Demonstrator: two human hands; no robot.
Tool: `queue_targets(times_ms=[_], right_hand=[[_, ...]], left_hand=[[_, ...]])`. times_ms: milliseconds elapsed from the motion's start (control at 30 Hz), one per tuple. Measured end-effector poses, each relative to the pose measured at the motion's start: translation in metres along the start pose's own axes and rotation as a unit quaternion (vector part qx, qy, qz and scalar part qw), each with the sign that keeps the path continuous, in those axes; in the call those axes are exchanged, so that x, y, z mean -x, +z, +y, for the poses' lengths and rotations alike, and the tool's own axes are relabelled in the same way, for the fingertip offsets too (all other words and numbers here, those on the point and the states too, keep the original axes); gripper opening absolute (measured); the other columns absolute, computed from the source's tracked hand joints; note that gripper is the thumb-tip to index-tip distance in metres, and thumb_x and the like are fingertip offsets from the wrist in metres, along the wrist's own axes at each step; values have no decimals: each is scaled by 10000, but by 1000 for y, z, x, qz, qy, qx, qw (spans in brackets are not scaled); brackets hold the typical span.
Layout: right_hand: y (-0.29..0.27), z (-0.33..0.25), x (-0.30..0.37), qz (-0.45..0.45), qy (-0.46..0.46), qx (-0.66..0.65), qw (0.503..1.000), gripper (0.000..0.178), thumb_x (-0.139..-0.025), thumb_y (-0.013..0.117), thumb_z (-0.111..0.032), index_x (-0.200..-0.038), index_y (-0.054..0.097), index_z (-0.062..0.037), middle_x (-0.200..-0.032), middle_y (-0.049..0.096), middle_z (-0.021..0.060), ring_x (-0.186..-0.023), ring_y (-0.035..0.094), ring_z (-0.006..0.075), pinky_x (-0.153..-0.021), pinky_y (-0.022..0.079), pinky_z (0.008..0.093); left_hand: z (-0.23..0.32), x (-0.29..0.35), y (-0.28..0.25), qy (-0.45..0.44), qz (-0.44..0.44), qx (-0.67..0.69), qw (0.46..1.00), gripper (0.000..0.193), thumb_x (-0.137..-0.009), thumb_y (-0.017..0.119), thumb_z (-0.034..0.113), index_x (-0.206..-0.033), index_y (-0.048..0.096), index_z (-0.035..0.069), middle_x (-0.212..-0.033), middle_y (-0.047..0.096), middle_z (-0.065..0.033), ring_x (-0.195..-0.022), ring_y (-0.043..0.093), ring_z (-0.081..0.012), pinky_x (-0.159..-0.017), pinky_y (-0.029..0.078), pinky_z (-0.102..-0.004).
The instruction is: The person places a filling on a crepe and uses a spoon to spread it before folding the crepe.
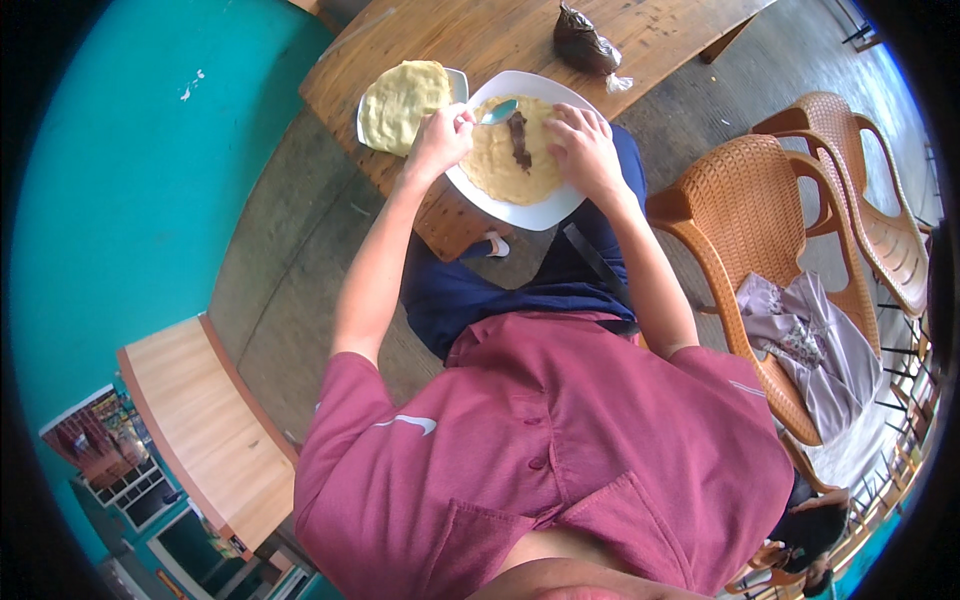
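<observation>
Left hand closed around a spoon over the flatbread; I log right hand open, flat on the white plate, bench beneath.

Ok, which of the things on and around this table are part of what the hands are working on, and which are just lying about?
In use:
left hand holding the spoon
right hand on the flat round dough
dark filling strip
white plate

Lying about:
second dough piece on a smaller plate
dark wrapped bag
wicker chairs
cloth on one chair
</observation>
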State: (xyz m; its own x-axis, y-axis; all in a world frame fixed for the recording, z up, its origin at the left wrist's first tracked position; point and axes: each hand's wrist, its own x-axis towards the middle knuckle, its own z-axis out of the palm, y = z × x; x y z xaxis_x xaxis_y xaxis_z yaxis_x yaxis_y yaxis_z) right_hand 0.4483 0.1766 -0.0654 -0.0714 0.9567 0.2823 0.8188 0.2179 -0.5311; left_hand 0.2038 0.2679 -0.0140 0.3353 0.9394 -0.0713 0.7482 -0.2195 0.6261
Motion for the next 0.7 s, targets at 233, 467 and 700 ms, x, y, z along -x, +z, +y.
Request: queue_targets(times_ms=[233, 467, 700], right_hand=[[5, 5, 0, 8, -16, 10, 1000, 377, -824, 723, -147, -1200, 711, -125, -1380, 576, 81, -1318, 494, 289, -1116, 374, 467], [5, 3, 1, 9, -12, 5, 1000, 387, -821, 729, -152, -1207, 708, -126, -1378, 575, 76, -1316, 496, 286, -1119, 372, 468], [3, 1, 1, 8, -9, 9, 1000, 388, -821, 731, -159, -1208, 711, -131, -1379, 575, 73, -1312, 497, 285, -1114, 373, 467]], left_hand=[[14, -17, -8, -12, -59, -52, 997, 183, -856, 597, 152, -871, 725, 22, -753, 702, -221, -744, 723, -350, -704, 553, -421], [12, -13, -2, -13, -76, -76, 994, 210, -855, 597, 175, -885, 749, 35, -778, 716, -219, -765, 727, -359, -736, 566, -420], [13, 7, 1, -26, -85, -70, 994, 210, -858, 599, 187, -891, 746, 41, -789, 715, -221, -782, 726, -374, -743, 567, -437]])
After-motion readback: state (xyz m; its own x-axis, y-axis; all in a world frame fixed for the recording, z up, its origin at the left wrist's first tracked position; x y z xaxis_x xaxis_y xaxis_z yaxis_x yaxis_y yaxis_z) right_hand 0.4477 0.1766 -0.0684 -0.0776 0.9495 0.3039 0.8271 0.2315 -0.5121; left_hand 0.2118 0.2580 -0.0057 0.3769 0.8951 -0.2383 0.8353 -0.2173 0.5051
